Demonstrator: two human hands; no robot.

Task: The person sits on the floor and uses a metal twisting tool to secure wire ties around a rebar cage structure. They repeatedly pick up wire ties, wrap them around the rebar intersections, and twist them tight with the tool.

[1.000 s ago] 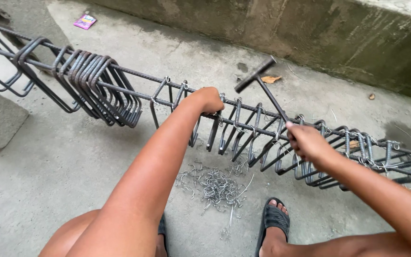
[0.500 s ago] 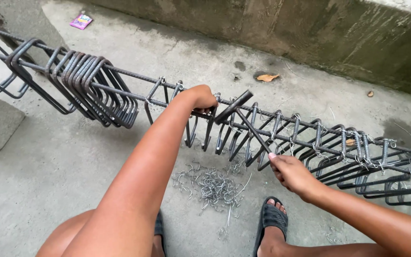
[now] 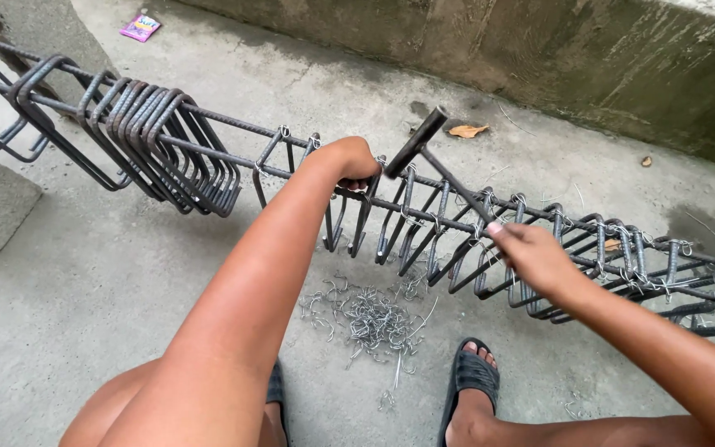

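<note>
Left hand (image 3: 356, 162) closed tight around a top bar of the long rebar cage (image 3: 457, 219), near its middle. Right hand (image 3: 531, 257) wrapped around the thin handle of a hook tool (image 3: 436, 157), with the dark head of the tool up above the cage bars. Lying across the concrete floor (image 3: 84, 290), the cage, with a bunch of loose metal loops (image 3: 159, 141) hanging close together on the far left part. Just under the cage, a small pile of wire ties (image 3: 370, 319) on the floor. Beside the pile, a foot in a black sandal (image 3: 469, 377).
</note>
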